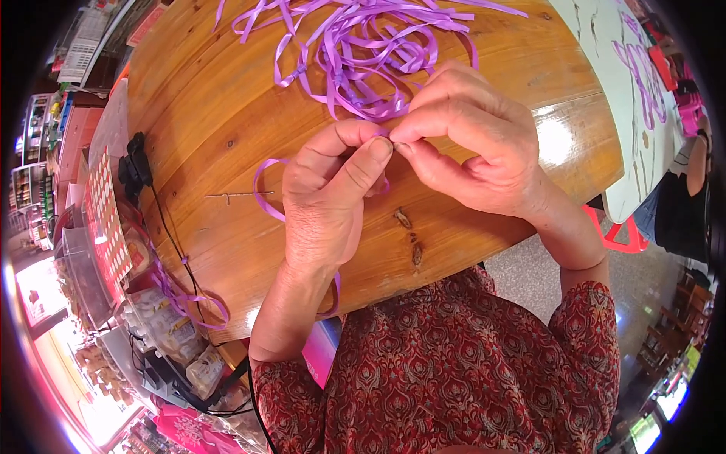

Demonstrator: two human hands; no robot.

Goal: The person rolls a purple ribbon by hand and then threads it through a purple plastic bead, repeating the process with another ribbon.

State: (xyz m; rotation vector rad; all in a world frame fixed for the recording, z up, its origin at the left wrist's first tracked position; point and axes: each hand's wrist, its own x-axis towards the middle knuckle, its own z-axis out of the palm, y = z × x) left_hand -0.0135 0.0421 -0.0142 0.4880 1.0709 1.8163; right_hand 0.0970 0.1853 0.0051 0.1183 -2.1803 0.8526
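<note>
Close together above the wooden table (204, 113), both my hands are closed in a pinch on a narrow purple ribbon (258, 184). My left hand (327, 181) grips it between thumb and forefinger, and a loop of it curves out to that hand's left. The fingertips of my right hand (476, 140) meet the left ones at the same spot. How the ribbon is folded there is hidden by the fingers. Just beyond my hands lies a tangled heap of purple ribbons (344, 49), some with knots. A thin twisted wire (240, 194) rests left of my left hand.
A black clip-like device (134, 165) with a cable lies at the table's left edge. Nearby, more purple ribbon (214, 304) hangs over the corner. At right are a white marbled table (597, 45), a red stool (628, 240) and another person (684, 197).
</note>
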